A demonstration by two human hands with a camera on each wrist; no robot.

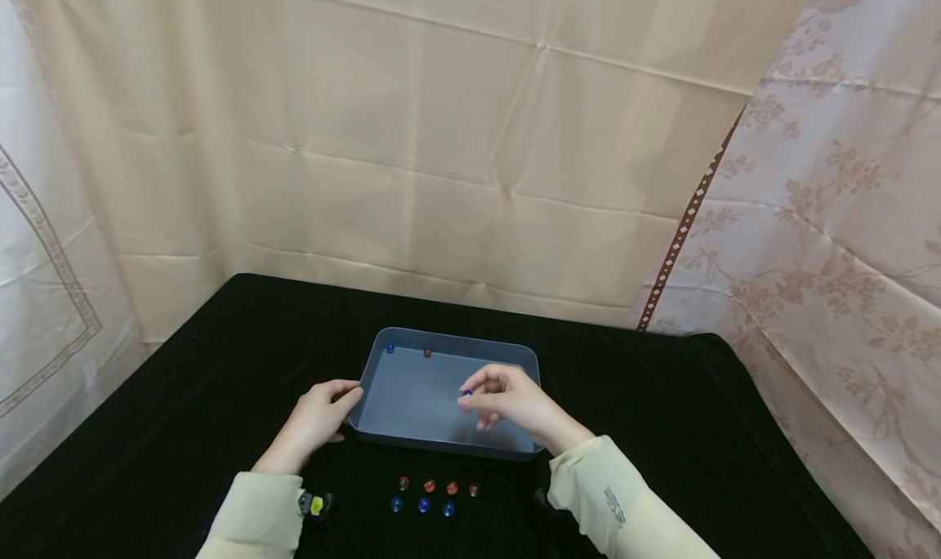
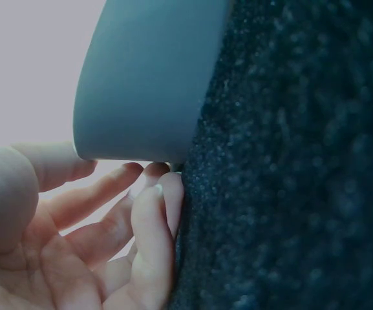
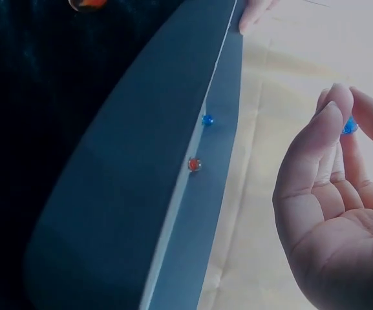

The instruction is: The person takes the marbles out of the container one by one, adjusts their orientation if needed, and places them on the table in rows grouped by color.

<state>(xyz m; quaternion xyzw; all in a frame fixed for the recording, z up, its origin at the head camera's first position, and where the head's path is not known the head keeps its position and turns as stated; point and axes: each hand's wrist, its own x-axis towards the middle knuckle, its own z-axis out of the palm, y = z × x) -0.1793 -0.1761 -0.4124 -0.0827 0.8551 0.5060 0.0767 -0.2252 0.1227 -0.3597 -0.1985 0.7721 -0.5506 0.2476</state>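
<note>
Over the right part of a shallow blue-grey tray (image 1: 426,395), my right hand (image 1: 515,400) pinches a blue glass marble (image 3: 350,126) between thumb and fingertip. My left hand (image 1: 316,420) rests against the tray's left end, its thumb at the rim and its loosely bent fingers low along the outer wall, as the left wrist view shows. Inside the tray, near the far wall, lie a blue marble (image 1: 390,348) and an orange-brown marble (image 1: 428,353). In front of the tray sits a row of orange-red marbles (image 1: 452,488), with a row of blue marbles (image 1: 424,505) nearer me.
A black cloth (image 1: 279,330) covers the table beneath the tray. Beige curtain fabric (image 1: 441,134) hangs behind it, with a white cloth (image 1: 59,240) at the left and a flowered cloth (image 1: 845,240) at the right. The tray's raised walls surround its flat floor.
</note>
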